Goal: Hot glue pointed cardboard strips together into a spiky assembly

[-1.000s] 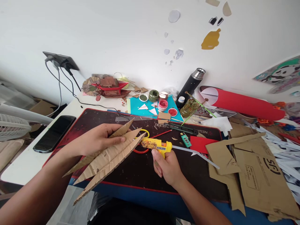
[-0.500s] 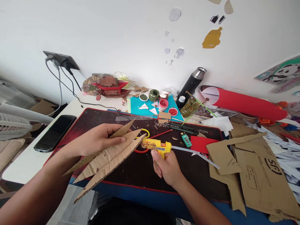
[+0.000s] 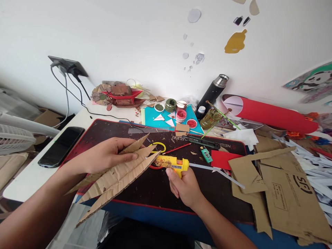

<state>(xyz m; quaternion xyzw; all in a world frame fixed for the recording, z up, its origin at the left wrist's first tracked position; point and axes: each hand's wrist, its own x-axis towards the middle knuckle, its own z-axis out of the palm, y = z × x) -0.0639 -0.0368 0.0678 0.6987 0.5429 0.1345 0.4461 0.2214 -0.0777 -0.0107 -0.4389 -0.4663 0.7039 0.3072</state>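
Observation:
My left hand (image 3: pixel 114 154) grips a boat-shaped cardboard piece (image 3: pixel 116 180), thumb on top and fingers behind, held tilted above the desk mat. Long pointed strips form its sides. In my right hand (image 3: pixel 185 186) is a yellow glue gun (image 3: pixel 172 164), its handle wrapped by the fingers. The gun's nozzle end meets the near tip of the cardboard, which hides the nozzle itself. A clear glue stick (image 3: pixel 218 173) trails from the gun's back. Behind the gun lie scissors (image 3: pixel 158 147) with a yellow and a red handle, partly covered.
A dark desk mat (image 3: pixel 166 197) lies beneath. Cardboard sheets (image 3: pixel 287 197) are piled at right. Paint pots (image 3: pixel 170 105), a black flask (image 3: pixel 214 90) and a model boat (image 3: pixel 121 95) stand at the back. A phone (image 3: pixel 61 147) rests at left; a box cutter (image 3: pixel 201 141) lies mid-mat.
The cardboard piece has shifted slightly left and down with my left hand. My right hand and the glue gun have moved slightly left along with it.

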